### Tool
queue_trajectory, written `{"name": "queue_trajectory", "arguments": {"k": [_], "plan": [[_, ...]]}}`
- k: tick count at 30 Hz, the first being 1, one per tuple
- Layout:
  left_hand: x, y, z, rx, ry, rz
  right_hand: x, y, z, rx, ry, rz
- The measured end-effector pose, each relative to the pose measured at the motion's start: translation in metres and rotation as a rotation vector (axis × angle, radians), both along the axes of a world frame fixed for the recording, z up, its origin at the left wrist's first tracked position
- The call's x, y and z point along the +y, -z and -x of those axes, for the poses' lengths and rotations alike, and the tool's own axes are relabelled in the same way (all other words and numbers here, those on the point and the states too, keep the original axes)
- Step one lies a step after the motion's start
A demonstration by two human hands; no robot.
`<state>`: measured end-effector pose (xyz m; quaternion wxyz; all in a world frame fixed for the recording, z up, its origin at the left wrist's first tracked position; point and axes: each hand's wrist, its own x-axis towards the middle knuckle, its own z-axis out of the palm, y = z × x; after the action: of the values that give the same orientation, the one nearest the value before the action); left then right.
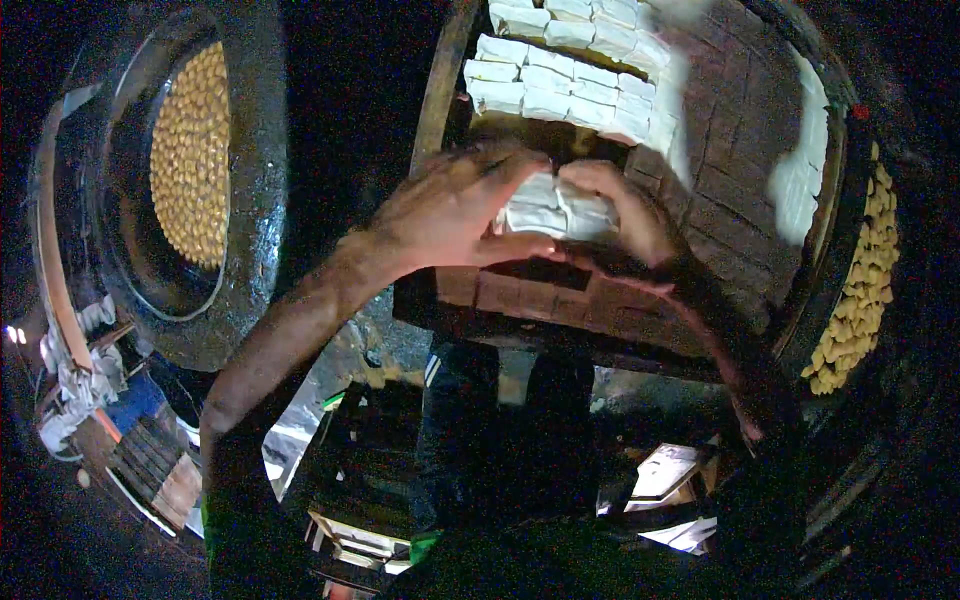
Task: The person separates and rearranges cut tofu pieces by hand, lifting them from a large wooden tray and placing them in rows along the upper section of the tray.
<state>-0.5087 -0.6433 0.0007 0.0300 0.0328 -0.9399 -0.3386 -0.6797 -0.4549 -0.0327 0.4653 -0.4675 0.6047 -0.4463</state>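
Both my hands close round a small group of white cloth-wrapped blocks (560,212) above the wooden tray (436,110). My left hand (465,212) grips its left side, thumb and fingers curved round it. On the right side, my right hand (630,212) holds it in the same way. Rows of similar white wrapped blocks (570,90) lie just beyond my hands. Brown blocks (735,200) fill the right part of the tray, and more brown blocks (530,295) lie along its near edge.
At the left stands a large round pan (125,190) with many yellowish pieces (195,160) in it. More yellowish pieces (860,290) lie beyond the tray's right edge. Slatted wood (150,475) and pale cloths (80,385) are at the lower left.
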Motion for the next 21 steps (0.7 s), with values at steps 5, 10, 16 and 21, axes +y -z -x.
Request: {"name": "queue_trajectory", "arguments": {"k": [5,10,16,21], "plan": [[0.010,0.019,0.006,0.039,0.029,0.503,-0.014,0.000,-0.008,1.138,-0.022,0.226],[0.008,0.029,0.005,0.016,0.015,0.491,-0.018,0.009,-0.012,1.084,0.147,0.125],[0.008,0.031,0.008,0.008,-0.006,0.490,-0.022,0.019,-0.003,0.986,0.030,0.127],[0.012,0.038,0.010,0.037,-0.044,0.507,-0.021,0.042,-0.006,1.068,0.060,0.207]]}}
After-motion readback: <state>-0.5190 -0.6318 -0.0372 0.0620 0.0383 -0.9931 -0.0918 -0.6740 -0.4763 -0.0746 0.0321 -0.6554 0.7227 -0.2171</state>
